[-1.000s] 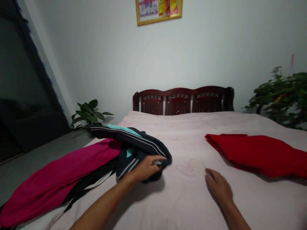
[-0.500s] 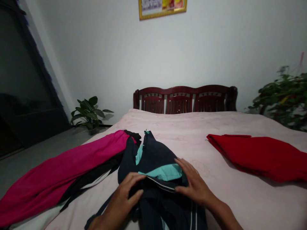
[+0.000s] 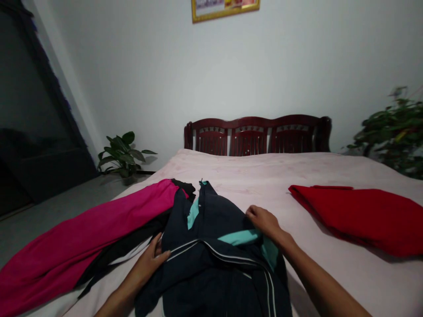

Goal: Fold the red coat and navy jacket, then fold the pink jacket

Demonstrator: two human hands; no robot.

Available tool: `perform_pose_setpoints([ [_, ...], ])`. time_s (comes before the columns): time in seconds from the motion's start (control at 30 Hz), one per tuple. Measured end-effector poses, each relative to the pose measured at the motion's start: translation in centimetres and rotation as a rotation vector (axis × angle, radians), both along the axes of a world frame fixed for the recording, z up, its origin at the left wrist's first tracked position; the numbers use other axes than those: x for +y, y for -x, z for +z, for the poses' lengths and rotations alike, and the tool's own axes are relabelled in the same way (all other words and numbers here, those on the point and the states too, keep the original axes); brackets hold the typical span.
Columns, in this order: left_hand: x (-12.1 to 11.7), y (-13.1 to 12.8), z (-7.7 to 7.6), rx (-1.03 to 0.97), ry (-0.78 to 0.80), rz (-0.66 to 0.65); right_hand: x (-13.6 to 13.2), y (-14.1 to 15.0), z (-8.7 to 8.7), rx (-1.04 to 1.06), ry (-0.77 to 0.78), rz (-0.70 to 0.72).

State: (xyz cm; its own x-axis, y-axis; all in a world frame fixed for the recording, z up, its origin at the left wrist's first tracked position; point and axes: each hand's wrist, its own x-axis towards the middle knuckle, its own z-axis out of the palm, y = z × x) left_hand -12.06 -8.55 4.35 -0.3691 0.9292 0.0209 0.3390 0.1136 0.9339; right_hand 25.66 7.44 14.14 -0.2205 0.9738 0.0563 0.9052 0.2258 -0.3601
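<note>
A dark navy jacket (image 3: pixel 214 264) with white piping and turquoise lining lies in front of me on the bed, partly bunched. At its left side rests my left hand (image 3: pixel 150 259), thumb and fingers apart, touching the cloth by the piping. My right hand (image 3: pixel 264 221) is at the jacket's right edge, its fingers curled closed on the dark fabric above the turquoise lining.
Pink and black clothing (image 3: pixel 109 220) stretches along the left of the bed (image 3: pixel 264 171). A folded red garment (image 3: pixel 360 215) lies to the right. Beyond are a dark wooden headboard (image 3: pixel 247 136), a potted plant (image 3: pixel 122 154) on the left and leafy greenery (image 3: pixel 396 132) on the right.
Both hands have moved apart: the left to the jacket's left side, the right slightly up and outward. The piped front panel now lies more spread and covers more of the turquoise lining.
</note>
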Motion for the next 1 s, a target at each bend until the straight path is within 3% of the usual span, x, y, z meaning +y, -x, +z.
perform_pose_setpoints([
  [0.07,1.1,-1.1,0.6,0.031,-0.026,0.013,0.4,1.1,-0.1,-0.009,-0.005,0.162],
  [0.13,2.1,-2.4,0.7,0.066,-0.081,-0.005,0.7,2.8,-0.8,-0.048,0.005,0.208],
  [0.27,3.3,-4.3,0.5,0.000,-0.053,-0.077,2.2,5.2,-2.8,-0.070,0.122,0.071],
  [0.37,4.4,-4.5,2.1,0.067,-0.063,-0.145,3.8,4.7,-3.5,0.053,0.099,0.038],
  [0.47,6.8,-4.2,6.4,0.356,-0.243,-0.202,4.7,2.7,-2.8,0.226,0.028,0.052],
  [0.6,12.4,-5.2,14.4,0.861,-0.426,-0.229,4.0,-1.2,-1.6,0.982,-0.155,-0.179],
  [0.67,15.5,-6.3,17.7,1.002,-0.452,-0.240,3.2,-3.5,-2.0,1.288,-0.092,-0.314],
  [0.73,18.1,-7.6,19.5,1.032,-0.449,-0.164,2.2,-6.1,-3.3,1.358,0.073,-0.411],
  [0.77,19.1,-8.2,19.6,1.023,-0.430,-0.116,1.7,-7.5,-4.1,1.307,0.139,-0.455],
  [0.83,20.0,-9.0,18.2,0.982,-0.344,-0.050,0.5,-10.1,-6.1,1.076,0.137,-0.559],
  [0.9,19.5,-9.1,15.2,0.934,-0.217,-0.043,-0.6,-12.1,-7.7,0.771,-0.034,-0.610],
  [1.0,16.5,-8.4,9.0,0.887,-0.039,-0.057,-1.3,-12.7,-8.7,0.450,-0.253,-0.430],
])
